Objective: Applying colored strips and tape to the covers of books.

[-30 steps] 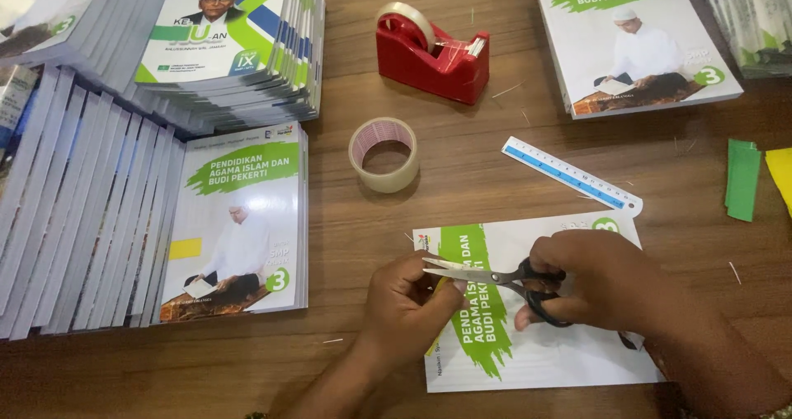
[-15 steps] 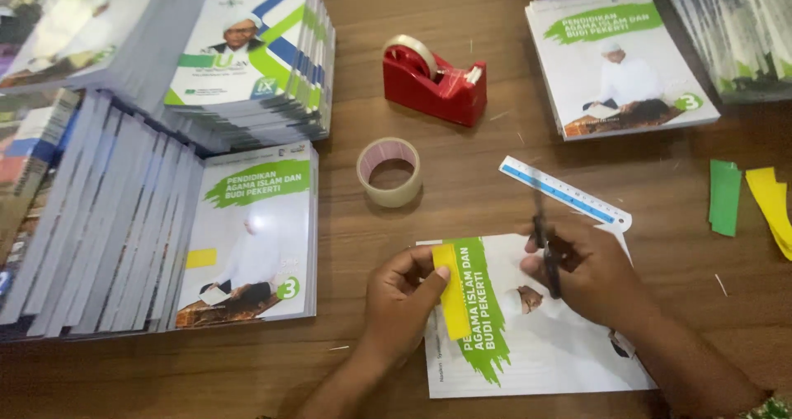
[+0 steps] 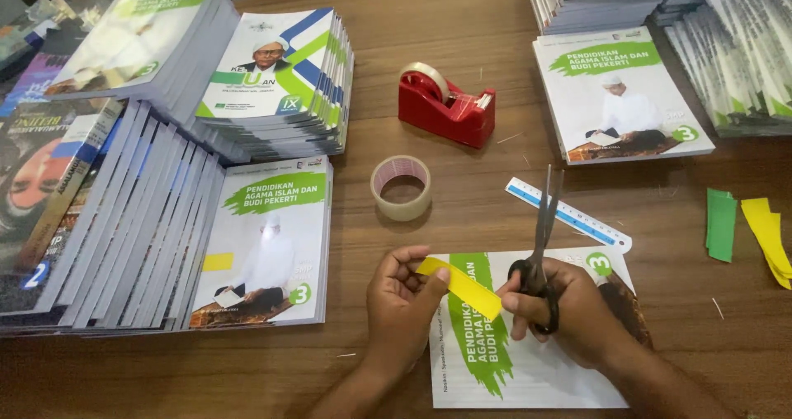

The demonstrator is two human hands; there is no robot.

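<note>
Head view: your left hand (image 3: 403,310) pinches one end of a yellow paper strip (image 3: 459,288) between thumb and fingers. The strip lies slantwise above the white-and-green book (image 3: 528,361) on the wooden table (image 3: 462,31). Your right hand (image 3: 569,313) grips the other end of the strip and also holds the black-handled scissors (image 3: 540,246), fingers through the loops, blades together and pointing away from you. A ruler (image 3: 569,215) lies just beyond the blades. A tape roll (image 3: 401,188) and a red tape dispenser (image 3: 445,105) sit farther off.
</note>
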